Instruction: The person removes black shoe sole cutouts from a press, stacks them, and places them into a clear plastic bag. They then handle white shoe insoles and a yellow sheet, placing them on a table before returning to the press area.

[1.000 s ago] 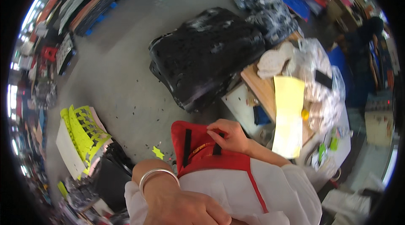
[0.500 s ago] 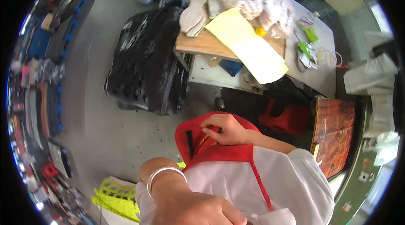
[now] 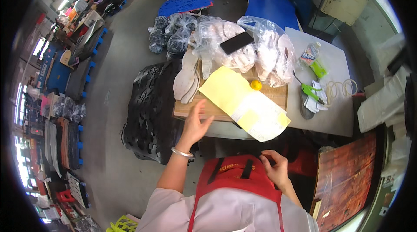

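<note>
My left hand (image 3: 196, 124), with a silver bangle on its wrist, reaches to the front edge of the wooden board (image 3: 209, 112). Its fingers are spread and nothing is in them. Close by lie a yellow sheet of paper (image 3: 230, 95), hanging over the front edge, and a stack of pale insoles (image 3: 186, 77). My right hand (image 3: 276, 167) hovers beside my red apron (image 3: 236, 172), fingers loosely curved and apart, holding nothing visible. On the clear plastic bags of pale pieces (image 3: 271, 56) rests a black phone (image 3: 236, 43). A small yellow round thing (image 3: 256, 85) sits by the sheet.
On the grey tabletop (image 3: 332, 119) at right are a bottle (image 3: 310, 53), a green-handled tool (image 3: 312, 92) and coiled tubing (image 3: 342, 89). A tall black stack of cut sheets (image 3: 150, 110) stands left of the table. A wood-patterned panel (image 3: 345, 182) is at lower right.
My view has tilted up toward the table. My left hand has moved from close to my body out to the board's edge. The right hand has shifted right, off the apron's middle.
</note>
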